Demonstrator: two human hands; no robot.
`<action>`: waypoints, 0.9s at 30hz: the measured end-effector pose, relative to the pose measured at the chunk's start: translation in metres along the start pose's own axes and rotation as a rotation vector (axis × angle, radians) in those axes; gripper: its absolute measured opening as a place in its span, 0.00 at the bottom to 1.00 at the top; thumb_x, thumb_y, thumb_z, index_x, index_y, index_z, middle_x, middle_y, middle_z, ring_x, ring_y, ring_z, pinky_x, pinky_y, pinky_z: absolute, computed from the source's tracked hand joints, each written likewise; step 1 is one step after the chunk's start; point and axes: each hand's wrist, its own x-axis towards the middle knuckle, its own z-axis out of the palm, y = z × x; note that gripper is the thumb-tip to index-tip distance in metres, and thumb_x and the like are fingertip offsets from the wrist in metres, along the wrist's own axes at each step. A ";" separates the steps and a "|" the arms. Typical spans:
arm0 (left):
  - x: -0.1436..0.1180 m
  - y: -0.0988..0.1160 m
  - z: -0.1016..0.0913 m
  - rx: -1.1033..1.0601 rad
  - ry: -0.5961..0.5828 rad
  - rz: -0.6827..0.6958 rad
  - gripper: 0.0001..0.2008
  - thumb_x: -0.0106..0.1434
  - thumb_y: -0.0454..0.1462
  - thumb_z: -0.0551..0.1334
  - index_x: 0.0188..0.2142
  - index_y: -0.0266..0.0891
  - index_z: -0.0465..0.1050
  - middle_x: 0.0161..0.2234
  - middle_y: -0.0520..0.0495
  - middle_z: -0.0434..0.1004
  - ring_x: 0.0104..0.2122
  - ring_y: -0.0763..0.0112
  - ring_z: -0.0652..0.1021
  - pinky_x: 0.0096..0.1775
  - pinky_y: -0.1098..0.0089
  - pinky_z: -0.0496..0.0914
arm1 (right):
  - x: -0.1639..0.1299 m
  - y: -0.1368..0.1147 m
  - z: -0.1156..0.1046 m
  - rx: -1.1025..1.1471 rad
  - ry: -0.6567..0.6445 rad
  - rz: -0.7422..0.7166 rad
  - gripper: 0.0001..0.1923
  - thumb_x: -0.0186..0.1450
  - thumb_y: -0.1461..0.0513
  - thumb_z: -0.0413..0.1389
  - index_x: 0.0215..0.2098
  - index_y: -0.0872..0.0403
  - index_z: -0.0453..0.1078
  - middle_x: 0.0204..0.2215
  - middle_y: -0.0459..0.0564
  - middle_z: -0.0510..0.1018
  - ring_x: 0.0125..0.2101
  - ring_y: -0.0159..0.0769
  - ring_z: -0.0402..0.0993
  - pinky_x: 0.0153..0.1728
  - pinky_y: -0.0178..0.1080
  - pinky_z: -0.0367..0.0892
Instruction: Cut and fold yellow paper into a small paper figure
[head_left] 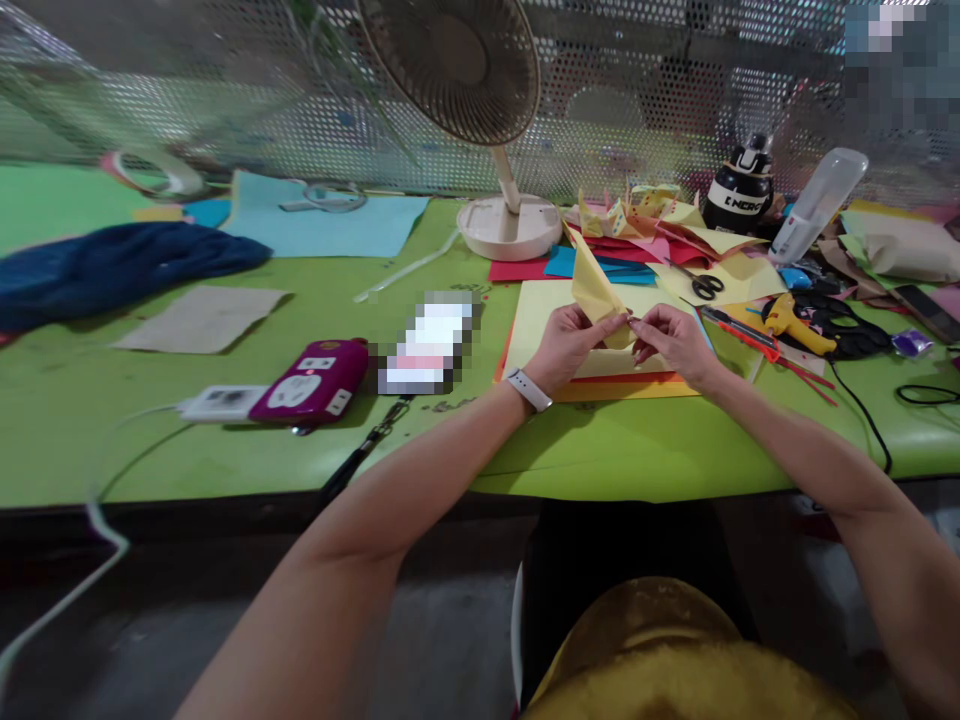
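A green tabletop (225, 440) fronts a perforated metal screen, with a desk fan (480, 120) standing at the back. Both hands, left hand (566, 345) and right hand (675, 340), pinch a folded yellow paper (596, 295) just above a stack of coloured sheets (532, 320); scissors (701, 285) lie near.

Your left hand (564, 345): bare, no glove or ring visible | your left wrist: white smartwatch (529, 389) on a white band | your right hand (673, 343): bare, nothing on the wrist | your forearms: both uncovered, no sleeves in view | your lap: mustard-yellow velvety garment (675, 660) at the bottom edge
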 end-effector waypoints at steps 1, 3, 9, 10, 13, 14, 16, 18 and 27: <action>0.000 0.000 0.000 -0.005 -0.003 0.002 0.24 0.48 0.51 0.80 0.36 0.36 0.84 0.34 0.44 0.86 0.30 0.70 0.80 0.32 0.71 0.73 | 0.000 0.000 0.000 0.003 0.001 0.003 0.27 0.56 0.40 0.70 0.29 0.52 0.67 0.20 0.42 0.78 0.19 0.27 0.76 0.26 0.33 0.79; 0.000 0.002 0.001 -0.025 -0.010 0.010 0.24 0.48 0.51 0.80 0.35 0.36 0.84 0.35 0.44 0.86 0.32 0.69 0.81 0.35 0.69 0.75 | 0.000 -0.001 0.000 0.010 0.014 0.021 0.28 0.55 0.41 0.71 0.29 0.52 0.66 0.20 0.42 0.78 0.19 0.28 0.76 0.25 0.32 0.79; -0.002 0.006 0.003 -0.063 -0.019 0.021 0.24 0.47 0.52 0.80 0.36 0.37 0.84 0.37 0.43 0.87 0.37 0.65 0.83 0.44 0.65 0.77 | -0.002 -0.009 0.000 0.012 -0.011 0.170 0.24 0.61 0.45 0.69 0.32 0.52 0.67 0.21 0.44 0.80 0.21 0.31 0.79 0.25 0.33 0.78; -0.002 0.006 0.002 -0.072 -0.016 0.022 0.24 0.47 0.51 0.80 0.35 0.37 0.84 0.37 0.44 0.87 0.37 0.66 0.83 0.44 0.65 0.77 | -0.002 -0.010 0.000 0.016 -0.033 0.187 0.23 0.63 0.45 0.68 0.33 0.53 0.68 0.22 0.46 0.81 0.21 0.32 0.80 0.26 0.33 0.79; -0.001 0.006 0.002 -0.104 -0.010 0.022 0.23 0.46 0.50 0.81 0.34 0.37 0.84 0.36 0.45 0.86 0.35 0.69 0.82 0.43 0.67 0.76 | -0.003 -0.013 0.001 0.037 -0.080 0.184 0.21 0.65 0.46 0.67 0.33 0.54 0.72 0.25 0.48 0.84 0.23 0.32 0.81 0.29 0.35 0.80; -0.001 0.006 0.002 -0.109 -0.012 0.017 0.22 0.46 0.50 0.81 0.33 0.37 0.84 0.36 0.44 0.86 0.35 0.69 0.82 0.43 0.67 0.76 | -0.003 -0.013 0.001 0.040 -0.093 0.177 0.21 0.64 0.45 0.68 0.33 0.54 0.73 0.26 0.49 0.84 0.23 0.32 0.81 0.29 0.35 0.81; 0.000 0.007 0.002 -0.114 -0.023 0.001 0.22 0.47 0.50 0.80 0.34 0.37 0.83 0.36 0.44 0.87 0.35 0.68 0.83 0.43 0.66 0.77 | -0.004 -0.012 0.001 0.042 -0.117 0.161 0.23 0.62 0.44 0.69 0.30 0.55 0.74 0.27 0.50 0.84 0.23 0.31 0.81 0.30 0.35 0.81; 0.000 0.007 0.002 -0.120 -0.031 -0.009 0.21 0.48 0.49 0.80 0.34 0.37 0.83 0.35 0.43 0.87 0.34 0.68 0.83 0.42 0.66 0.77 | -0.004 -0.012 0.001 0.050 -0.137 0.140 0.25 0.59 0.42 0.70 0.29 0.55 0.75 0.27 0.50 0.84 0.23 0.31 0.80 0.29 0.35 0.81; 0.001 0.007 0.003 -0.177 -0.034 -0.035 0.29 0.48 0.44 0.79 0.47 0.38 0.77 0.35 0.46 0.86 0.36 0.65 0.84 0.40 0.66 0.78 | -0.004 -0.010 0.003 0.039 -0.134 0.103 0.28 0.57 0.39 0.69 0.29 0.56 0.78 0.27 0.52 0.85 0.22 0.31 0.79 0.28 0.36 0.81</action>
